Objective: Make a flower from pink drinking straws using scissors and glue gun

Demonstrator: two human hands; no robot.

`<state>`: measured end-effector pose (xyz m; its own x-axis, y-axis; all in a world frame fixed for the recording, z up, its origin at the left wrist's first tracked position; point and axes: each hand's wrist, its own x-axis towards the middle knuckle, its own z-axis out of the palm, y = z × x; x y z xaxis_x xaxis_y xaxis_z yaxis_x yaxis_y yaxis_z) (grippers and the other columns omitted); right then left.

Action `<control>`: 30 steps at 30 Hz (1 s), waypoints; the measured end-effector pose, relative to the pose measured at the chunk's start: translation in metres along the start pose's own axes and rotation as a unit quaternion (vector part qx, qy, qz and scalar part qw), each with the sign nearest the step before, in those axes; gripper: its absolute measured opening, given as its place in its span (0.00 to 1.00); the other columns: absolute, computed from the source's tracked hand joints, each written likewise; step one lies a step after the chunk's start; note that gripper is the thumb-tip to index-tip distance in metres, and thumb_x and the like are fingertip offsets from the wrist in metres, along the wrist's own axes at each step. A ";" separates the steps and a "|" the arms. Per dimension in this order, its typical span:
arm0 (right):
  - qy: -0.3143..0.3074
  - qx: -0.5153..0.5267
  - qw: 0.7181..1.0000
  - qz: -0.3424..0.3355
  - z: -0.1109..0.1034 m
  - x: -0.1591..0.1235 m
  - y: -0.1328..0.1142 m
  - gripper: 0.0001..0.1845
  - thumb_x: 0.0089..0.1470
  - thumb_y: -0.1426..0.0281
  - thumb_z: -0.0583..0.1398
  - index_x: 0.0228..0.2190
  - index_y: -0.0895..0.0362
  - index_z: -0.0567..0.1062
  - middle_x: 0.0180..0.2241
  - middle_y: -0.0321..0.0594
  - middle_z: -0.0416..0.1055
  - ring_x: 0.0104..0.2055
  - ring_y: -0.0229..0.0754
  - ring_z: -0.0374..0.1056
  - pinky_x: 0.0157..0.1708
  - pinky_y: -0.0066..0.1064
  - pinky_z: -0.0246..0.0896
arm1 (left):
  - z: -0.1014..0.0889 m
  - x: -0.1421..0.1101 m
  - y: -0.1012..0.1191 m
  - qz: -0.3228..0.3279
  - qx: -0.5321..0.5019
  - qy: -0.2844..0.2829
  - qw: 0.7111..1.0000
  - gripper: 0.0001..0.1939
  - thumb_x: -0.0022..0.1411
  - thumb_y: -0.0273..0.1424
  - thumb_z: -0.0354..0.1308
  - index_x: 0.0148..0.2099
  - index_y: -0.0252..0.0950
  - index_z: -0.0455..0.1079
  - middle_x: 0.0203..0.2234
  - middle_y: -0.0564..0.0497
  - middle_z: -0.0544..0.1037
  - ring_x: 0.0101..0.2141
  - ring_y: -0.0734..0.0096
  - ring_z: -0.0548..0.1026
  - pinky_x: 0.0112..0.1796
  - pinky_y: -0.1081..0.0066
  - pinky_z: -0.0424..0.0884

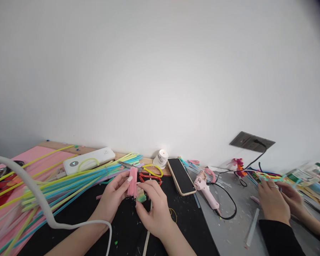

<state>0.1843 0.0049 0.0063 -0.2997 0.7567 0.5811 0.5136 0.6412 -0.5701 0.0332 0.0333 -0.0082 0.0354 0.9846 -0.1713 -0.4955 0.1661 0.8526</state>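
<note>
My left hand (114,193) grips a short bundle of pink pipe cleaner pieces (132,182), thumb on the near side and fingers behind. The bundle stands upright above a black mat (128,234). My right hand (156,206) is just right of it, thumb and forefinger apart, with the forefinger tip close to the bundle's edge; whether it touches is unclear. Pale green pieces (142,196) show between my hands. Behind the bundle lie scissors with red handles (149,177), partly hidden, and a yellow handle loop (156,170).
Long pipe cleaners (69,188) spread across the left. A white power bank (89,160), paper cup (161,159), phone (181,176) and pink glue gun (206,190) stand or lie along the back. A white cable (40,199) crosses in front. Another person's hands (274,201) work at right.
</note>
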 end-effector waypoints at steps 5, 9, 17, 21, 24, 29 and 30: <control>0.037 0.000 0.999 -0.004 0.004 -0.001 0.003 0.15 0.51 0.76 0.61 0.42 0.56 0.72 0.38 0.44 0.71 0.42 0.44 0.69 0.43 0.34 0.68 | 0.001 -0.001 0.001 0.003 0.004 -0.012 1.000 0.25 0.50 0.37 0.67 0.50 0.34 0.70 0.39 0.45 0.80 0.41 0.59 0.77 0.36 0.69 0.74; 0.046 -0.006 0.999 -0.019 0.001 -0.001 0.003 0.25 0.51 0.75 0.59 0.51 0.57 0.68 0.49 0.49 0.67 0.53 0.49 0.64 0.53 0.41 0.63 | 0.002 -0.002 0.002 0.014 0.022 -0.034 0.999 0.25 0.51 0.39 0.66 0.51 0.37 0.71 0.43 0.45 0.79 0.44 0.57 0.76 0.39 0.68 0.73; 0.033 -0.027 0.999 -0.032 -0.002 -0.004 0.004 0.28 0.55 0.77 0.54 0.58 0.54 0.62 0.57 0.50 0.60 0.60 0.51 0.56 0.57 0.46 0.56 | -0.001 -0.004 0.000 0.015 0.085 -0.091 0.992 0.22 0.59 0.40 0.60 0.54 0.37 0.67 0.49 0.45 0.76 0.49 0.57 0.73 0.40 0.68 0.72; 0.109 -0.011 0.994 -0.002 -0.003 0.000 0.005 0.19 0.57 0.78 0.53 0.49 0.53 0.69 0.46 0.47 0.68 0.49 0.47 0.65 0.45 0.39 0.66 | -0.001 -0.003 0.001 0.022 0.112 -0.119 0.986 0.21 0.60 0.40 0.59 0.53 0.36 0.68 0.51 0.45 0.75 0.52 0.56 0.71 0.48 0.65 0.69; 0.128 0.012 0.991 0.035 -0.006 0.004 0.007 0.12 0.56 0.76 0.54 0.42 0.54 0.71 0.38 0.44 0.70 0.36 0.43 0.67 0.31 0.32 0.65 | -0.001 -0.003 -0.001 0.033 0.147 -0.153 0.977 0.19 0.60 0.38 0.58 0.52 0.36 0.69 0.50 0.45 0.76 0.53 0.57 0.71 0.52 0.64 0.67; 0.129 0.067 0.983 0.112 -0.005 0.004 0.012 0.06 0.56 0.74 0.55 0.34 0.55 0.72 0.31 0.40 0.69 0.30 0.41 0.65 0.28 0.30 0.62 | 0.000 -0.004 -0.002 0.047 0.186 -0.169 0.967 0.19 0.62 0.36 0.57 0.53 0.35 0.68 0.50 0.45 0.76 0.53 0.58 0.71 0.52 0.65 0.66; 0.130 0.084 0.980 0.127 -0.004 0.004 0.013 0.05 0.55 0.74 0.55 0.33 0.55 0.72 0.31 0.39 0.68 0.30 0.41 0.66 0.28 0.30 0.62 | 0.000 -0.004 -0.002 0.046 0.189 -0.171 0.966 0.19 0.62 0.36 0.56 0.53 0.35 0.68 0.50 0.45 0.76 0.53 0.59 0.71 0.52 0.65 0.67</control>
<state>0.1934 0.0156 0.0036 0.0478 0.8504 0.5240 0.3983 0.4649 -0.7907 0.0345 0.0289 -0.0091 0.3223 0.9461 0.0322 -0.1597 0.0208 0.9869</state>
